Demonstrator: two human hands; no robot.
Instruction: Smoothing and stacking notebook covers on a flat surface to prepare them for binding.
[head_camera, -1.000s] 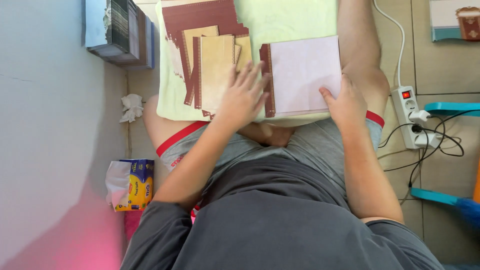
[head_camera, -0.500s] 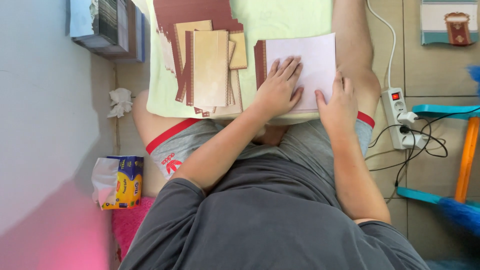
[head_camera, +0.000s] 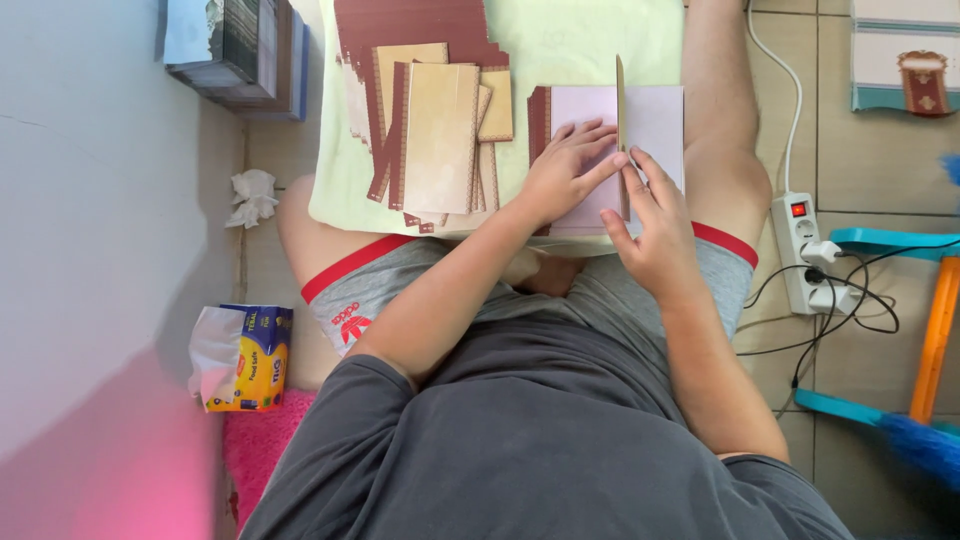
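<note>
I sit on the floor with a pale green cloth (head_camera: 560, 40) across my lap. On it lies a stack of pale pink sheets (head_camera: 660, 115) with a dark red edge. My left hand (head_camera: 565, 170) presses flat on the stack's left half. My right hand (head_camera: 655, 225) pinches a thin tan card (head_camera: 620, 120) that stands on edge over the middle of the stack. To the left lies a pile of tan and dark red cards (head_camera: 435, 125).
A white wall runs down the left, with a crumpled tissue (head_camera: 250, 195), a tissue pack (head_camera: 240, 355) and a stack of boxes (head_camera: 240, 45) along it. On the tiled floor at right are a power strip (head_camera: 805, 250) with cables and a blue and orange broom (head_camera: 925, 370).
My left hand moved from the tan card pile over to the pink stack. My right hand lifted a tan card up on its edge over the stack.
</note>
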